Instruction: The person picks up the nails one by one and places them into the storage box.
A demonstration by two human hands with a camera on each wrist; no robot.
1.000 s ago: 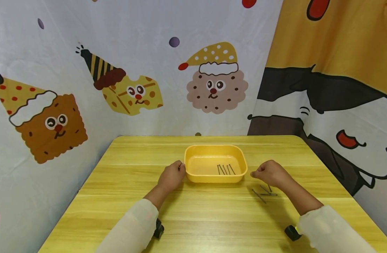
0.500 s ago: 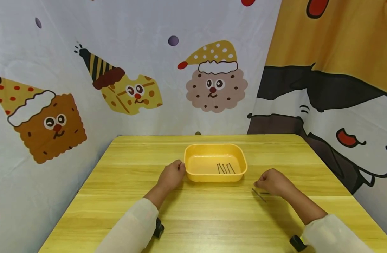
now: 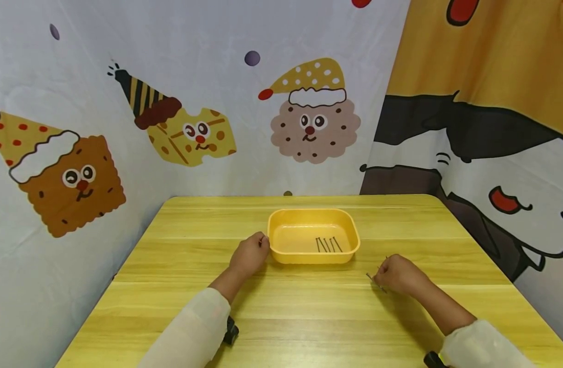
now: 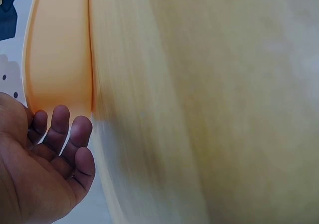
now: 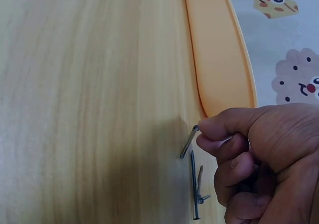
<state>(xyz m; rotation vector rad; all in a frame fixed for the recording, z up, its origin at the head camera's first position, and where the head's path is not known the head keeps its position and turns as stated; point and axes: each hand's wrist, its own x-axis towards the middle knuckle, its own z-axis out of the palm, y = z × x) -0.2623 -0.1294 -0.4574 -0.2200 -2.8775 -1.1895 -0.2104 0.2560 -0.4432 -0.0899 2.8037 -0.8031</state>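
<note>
A yellow plastic basin (image 3: 315,258) stands on the table, with several nails (image 3: 329,245) lying inside it near the front right. At its left end, my left hand (image 3: 251,253) holds the rim between thumb and index finger. The other fingers curl loosely beside the wall in the left wrist view. Right of the basin, my right hand (image 3: 400,275) is low over loose nails, thumb and index tips close together. One nail (image 5: 189,142) shows right at the thumb tip; I cannot tell whether it is pinched. More nails (image 5: 194,189) lie under the curled fingers, partly hidden in the head view.
The light wood table (image 3: 281,317) ends at a cloth backdrop (image 3: 253,128) printed with cartoon figures. Black wrist cameras (image 3: 231,331) hang under the pale sleeves (image 3: 184,327).
My right hand has moved away from the basin's right side, down toward me and slightly right, over the loose nails, covering most of them. The left hand stays at the rim.
</note>
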